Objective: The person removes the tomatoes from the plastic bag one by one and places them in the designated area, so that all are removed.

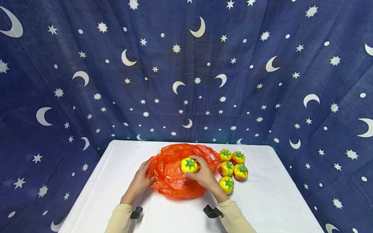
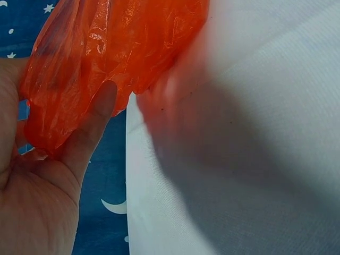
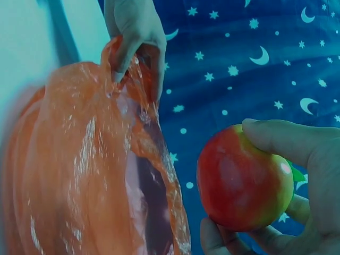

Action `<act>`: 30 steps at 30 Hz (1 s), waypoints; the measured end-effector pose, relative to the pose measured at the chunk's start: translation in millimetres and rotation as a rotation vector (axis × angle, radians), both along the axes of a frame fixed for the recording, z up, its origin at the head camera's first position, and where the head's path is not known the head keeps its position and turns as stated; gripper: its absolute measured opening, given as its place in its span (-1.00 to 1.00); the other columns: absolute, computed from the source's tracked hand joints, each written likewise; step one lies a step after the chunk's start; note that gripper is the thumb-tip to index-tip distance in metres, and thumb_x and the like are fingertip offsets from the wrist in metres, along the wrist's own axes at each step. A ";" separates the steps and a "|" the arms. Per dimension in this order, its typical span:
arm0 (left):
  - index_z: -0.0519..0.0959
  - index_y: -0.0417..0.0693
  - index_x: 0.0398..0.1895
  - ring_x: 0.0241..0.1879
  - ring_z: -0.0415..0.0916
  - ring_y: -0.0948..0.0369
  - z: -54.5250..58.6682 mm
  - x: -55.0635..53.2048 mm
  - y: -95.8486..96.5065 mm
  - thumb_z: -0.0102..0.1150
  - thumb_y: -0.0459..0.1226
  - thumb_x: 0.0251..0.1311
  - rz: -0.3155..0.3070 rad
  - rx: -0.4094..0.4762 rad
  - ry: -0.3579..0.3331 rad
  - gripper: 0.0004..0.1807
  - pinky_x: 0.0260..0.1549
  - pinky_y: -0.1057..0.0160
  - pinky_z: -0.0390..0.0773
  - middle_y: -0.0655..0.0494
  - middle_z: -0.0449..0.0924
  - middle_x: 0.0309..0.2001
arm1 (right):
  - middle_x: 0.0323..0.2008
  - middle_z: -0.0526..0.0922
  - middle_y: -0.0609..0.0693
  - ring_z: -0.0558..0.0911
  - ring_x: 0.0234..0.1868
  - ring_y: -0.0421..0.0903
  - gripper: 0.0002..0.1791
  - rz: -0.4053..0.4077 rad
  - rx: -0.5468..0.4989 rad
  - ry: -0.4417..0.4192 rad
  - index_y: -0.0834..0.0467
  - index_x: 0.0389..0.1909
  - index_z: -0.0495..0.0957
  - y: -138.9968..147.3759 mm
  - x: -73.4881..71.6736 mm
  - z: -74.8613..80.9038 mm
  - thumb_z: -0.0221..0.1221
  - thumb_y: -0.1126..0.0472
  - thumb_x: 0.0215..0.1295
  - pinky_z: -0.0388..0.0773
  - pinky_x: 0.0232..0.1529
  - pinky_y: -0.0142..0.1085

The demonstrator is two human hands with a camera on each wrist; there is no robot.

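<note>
A red plastic bag [image 1: 172,181] lies spread on the table, its mouth facing up. My left hand [image 1: 141,180] grips the bag's left edge, the thumb on the near side and the fingers behind the film in the left wrist view. Over the bag's mouth, my right hand [image 1: 203,173] holds a red-and-yellow tomato [image 1: 187,164] with a green leafy top. The right wrist view shows this tomato between thumb and fingers, beside the bag's open rim [image 3: 172,196]. Folds of red film hide much of the bag's inside.
Several similar tomatoes [image 1: 226,169] stand in a cluster just right of the bag. A white cloth covers the table [image 1: 262,200]. Behind it hangs a dark blue curtain [image 1: 163,87] with moons and stars. Both wrists wear black bands [image 1: 212,212].
</note>
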State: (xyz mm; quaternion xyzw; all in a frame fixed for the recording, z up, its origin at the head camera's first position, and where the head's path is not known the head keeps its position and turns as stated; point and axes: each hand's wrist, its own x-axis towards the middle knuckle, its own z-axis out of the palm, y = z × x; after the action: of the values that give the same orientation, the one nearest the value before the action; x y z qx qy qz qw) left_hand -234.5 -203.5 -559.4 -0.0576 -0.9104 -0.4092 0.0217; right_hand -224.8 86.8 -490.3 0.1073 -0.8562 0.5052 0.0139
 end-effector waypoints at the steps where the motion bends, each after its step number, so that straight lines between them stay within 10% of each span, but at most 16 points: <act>1: 0.10 -0.08 0.42 0.38 0.10 -0.15 0.1 -0.1 0.2 0.33 -0.32 -0.05 -0.001 0.000 -0.003 -0.08 0.29 -0.20 0.19 -0.06 0.09 0.40 | 0.06 0.50 -0.11 0.52 0.01 -0.08 -0.28 -0.007 0.002 -0.002 -0.15 0.12 0.41 2.5 0.4 -0.4 0.43 0.00 -0.17 0.54 0.07 -0.10; 30: 0.11 -0.11 0.41 0.36 0.13 -0.15 -3.1 -1.0 1.0 0.33 -0.31 -0.05 -0.005 -0.009 0.037 -0.09 0.28 -0.20 0.20 -0.07 0.12 0.39 | 0.16 0.45 0.02 0.50 0.06 -0.03 -0.24 -0.174 -0.054 0.011 -0.08 0.16 0.42 66.8 17.5 -15.2 0.46 0.10 -0.18 0.46 0.07 -0.20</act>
State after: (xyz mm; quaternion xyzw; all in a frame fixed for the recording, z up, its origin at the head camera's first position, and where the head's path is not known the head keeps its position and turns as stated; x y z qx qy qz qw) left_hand -235.5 -202.5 -562.4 -0.0676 -0.9116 -0.4038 0.0373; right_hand -207.3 153.6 -505.5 0.0352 -0.8483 0.5243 0.0654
